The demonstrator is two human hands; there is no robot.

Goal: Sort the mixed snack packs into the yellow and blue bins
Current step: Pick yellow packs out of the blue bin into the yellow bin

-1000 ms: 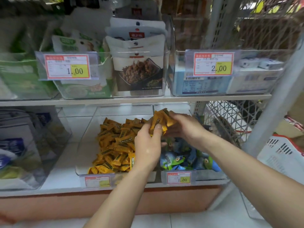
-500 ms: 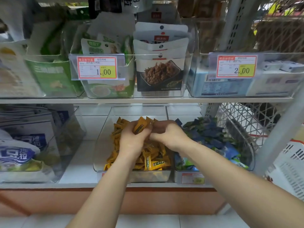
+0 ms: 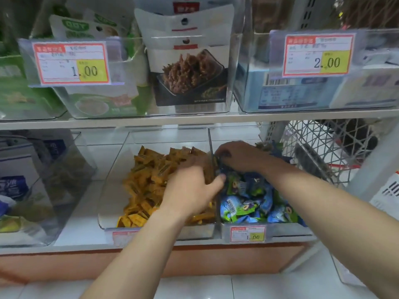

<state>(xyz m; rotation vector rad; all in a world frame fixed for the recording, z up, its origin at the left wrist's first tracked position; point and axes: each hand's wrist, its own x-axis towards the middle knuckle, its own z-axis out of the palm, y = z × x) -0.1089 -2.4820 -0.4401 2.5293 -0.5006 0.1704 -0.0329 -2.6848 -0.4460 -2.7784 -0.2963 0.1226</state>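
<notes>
Yellow packs fill the left bin and blue packs the right bin. Left hand lies over the yellow heap, blurred, fingers hidden: grip indeterminate. Right hand curls at the divider; whether it holds anything cannot be determined.

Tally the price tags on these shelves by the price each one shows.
1.00 tags: 2
2.00 tag: 1
Unreadable tag, blurred and partly hidden: 1
Total: 4
</notes>
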